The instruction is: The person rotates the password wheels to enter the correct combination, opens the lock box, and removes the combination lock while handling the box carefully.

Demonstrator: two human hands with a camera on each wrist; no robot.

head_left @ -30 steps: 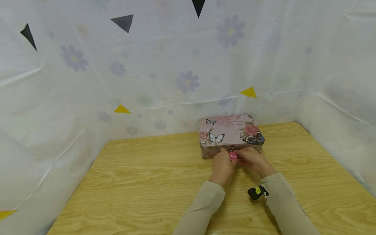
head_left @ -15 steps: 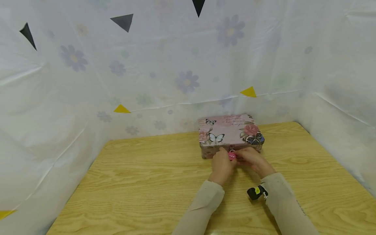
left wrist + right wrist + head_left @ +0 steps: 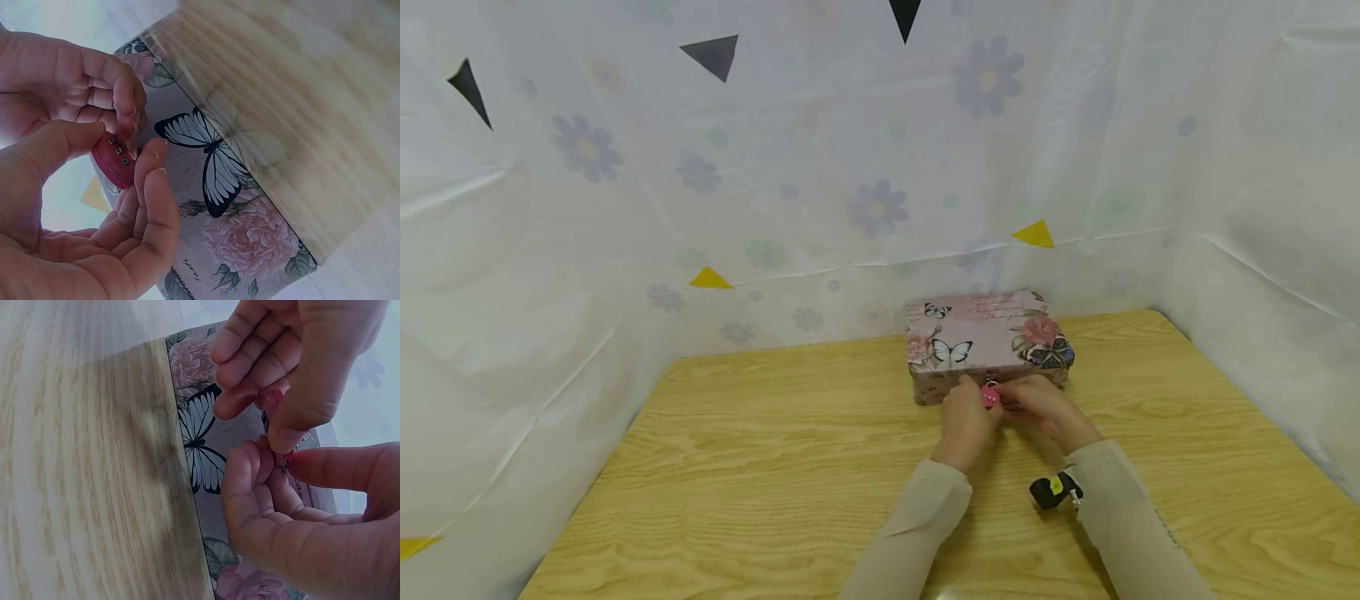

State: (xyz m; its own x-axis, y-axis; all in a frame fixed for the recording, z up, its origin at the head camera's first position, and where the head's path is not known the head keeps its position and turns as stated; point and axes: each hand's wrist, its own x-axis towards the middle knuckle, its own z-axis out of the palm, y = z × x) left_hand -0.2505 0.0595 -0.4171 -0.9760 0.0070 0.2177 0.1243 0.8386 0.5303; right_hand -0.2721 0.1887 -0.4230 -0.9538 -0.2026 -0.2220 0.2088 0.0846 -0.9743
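Observation:
A pink combination padlock with a row of number dials hangs at the front clasp of a pink tin box printed with butterflies and roses. My left hand pinches the padlock between thumb and fingers from its left side. From the other side my right hand grips it too, thumb and curled fingers on the body by the dials. In the right wrist view, the left hand and right hand cover most of the padlock. The lid is down; the dial numbers are too small to read.
The box stands near the back edge of a wood-grain table. Behind it hangs a white flowered curtain with yellow and black triangles, and pale sheeting closes both sides. A black wrist device sticks out from the right sleeve.
The padlock has shifted slightly left and turned a little between my hands. Both hands keep their hold at the box's front, and the box stays in place.

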